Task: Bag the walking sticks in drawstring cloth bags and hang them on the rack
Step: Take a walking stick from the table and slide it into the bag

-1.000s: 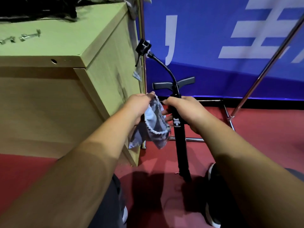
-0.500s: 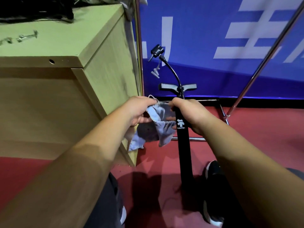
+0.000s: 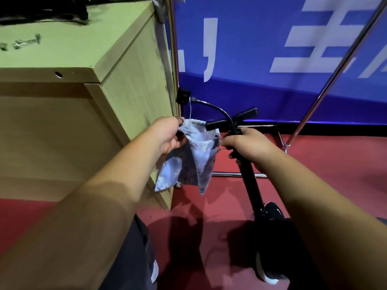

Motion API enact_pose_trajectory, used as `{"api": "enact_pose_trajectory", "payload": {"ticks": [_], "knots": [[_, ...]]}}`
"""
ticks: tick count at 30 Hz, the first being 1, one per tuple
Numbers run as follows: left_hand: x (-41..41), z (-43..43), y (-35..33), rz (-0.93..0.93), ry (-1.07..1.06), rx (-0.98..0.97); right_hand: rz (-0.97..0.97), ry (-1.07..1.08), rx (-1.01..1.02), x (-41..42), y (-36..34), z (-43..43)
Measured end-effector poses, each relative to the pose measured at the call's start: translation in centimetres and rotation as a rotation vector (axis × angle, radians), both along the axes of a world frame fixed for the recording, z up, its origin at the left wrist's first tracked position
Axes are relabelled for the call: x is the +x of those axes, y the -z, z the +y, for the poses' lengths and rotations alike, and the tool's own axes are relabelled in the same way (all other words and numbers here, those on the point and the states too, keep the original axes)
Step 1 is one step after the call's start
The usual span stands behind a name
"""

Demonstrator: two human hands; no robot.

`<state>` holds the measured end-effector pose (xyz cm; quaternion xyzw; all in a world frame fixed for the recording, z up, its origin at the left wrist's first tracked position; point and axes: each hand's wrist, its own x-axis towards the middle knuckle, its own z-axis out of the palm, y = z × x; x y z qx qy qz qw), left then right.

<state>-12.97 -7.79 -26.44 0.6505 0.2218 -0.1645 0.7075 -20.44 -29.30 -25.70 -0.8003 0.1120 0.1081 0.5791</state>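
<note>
Since half a second ago the walking stick (image 3: 248, 176) leans more, its T-handle tipped toward the wooden cabinet (image 3: 52, 126), and the mouth of the cloth bag (image 3: 194, 158) is stretched wider. Right of the cabinet's corner, the left hand (image 3: 167, 135) pinches the bag's rim between thumb and curled fingers. Soft pale-blue fabric, dark-speckled, hangs in limp folds beside the cabinet. Farther right, the right hand (image 3: 249, 143) curls its fingers round the matte black shaft just under the handle, fingertips touching the bag's other edge.
</note>
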Motion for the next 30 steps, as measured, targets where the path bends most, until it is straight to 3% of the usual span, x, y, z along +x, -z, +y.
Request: {"api": "enact_pose_trajectory", "payload": {"ticks": [14, 22, 30], "knots": [[0.5, 1.2, 0.9, -0.086, 0.001, 0.226, 0.126, 0.072, -0.261, -1.4, 1.8, -3.0], [1.9, 0.9, 2.7, -0.131, 0.011, 0.211, 0.132, 0.002, -0.443, -2.3, 1.2, -3.8], [1.0, -0.8, 1.7, -0.122, 0.059, 0.281, 0.133, 0.004, -0.448, -2.7, 0.8, -4.1]]}}
